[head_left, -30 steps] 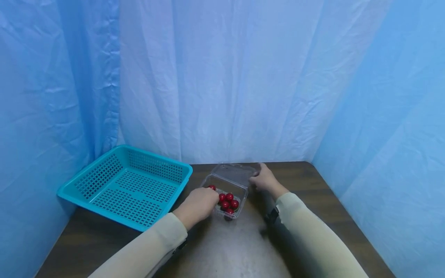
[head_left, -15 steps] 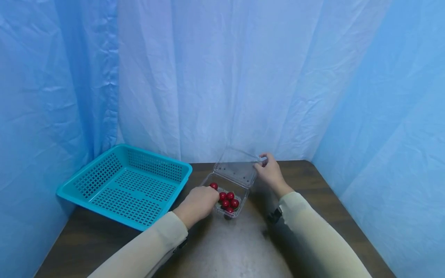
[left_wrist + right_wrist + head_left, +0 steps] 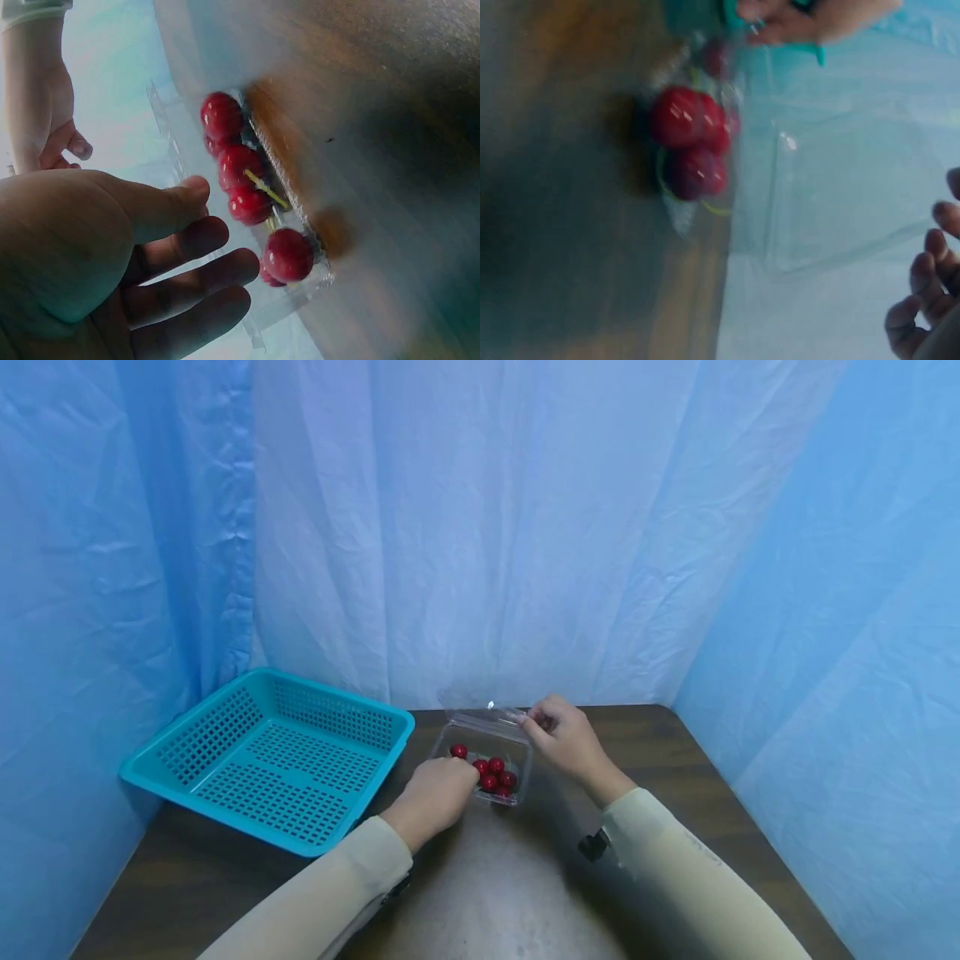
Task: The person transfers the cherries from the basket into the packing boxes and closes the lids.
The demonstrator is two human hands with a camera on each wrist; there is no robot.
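Several red cherries with thin green stems lie in a clear plastic clamshell box at the middle of the table. My left hand is at the box's left side, its thumb and fingers pinching the near-left wall. In the left wrist view its thumb and curled fingers stand right at the wall beside the cherries. My right hand is at the far right of the box and pinches the corner of the raised lid. The lid shows as a clear panel in the right wrist view.
A turquoise slotted plastic basket stands on the left of the dark wooden table, close to my left forearm. Light blue curtains hang behind the table and along both sides.
My right hand has lifted the lid from lying back to raised, then swung it leftward. The box and my left hand have shifted slightly away from me.
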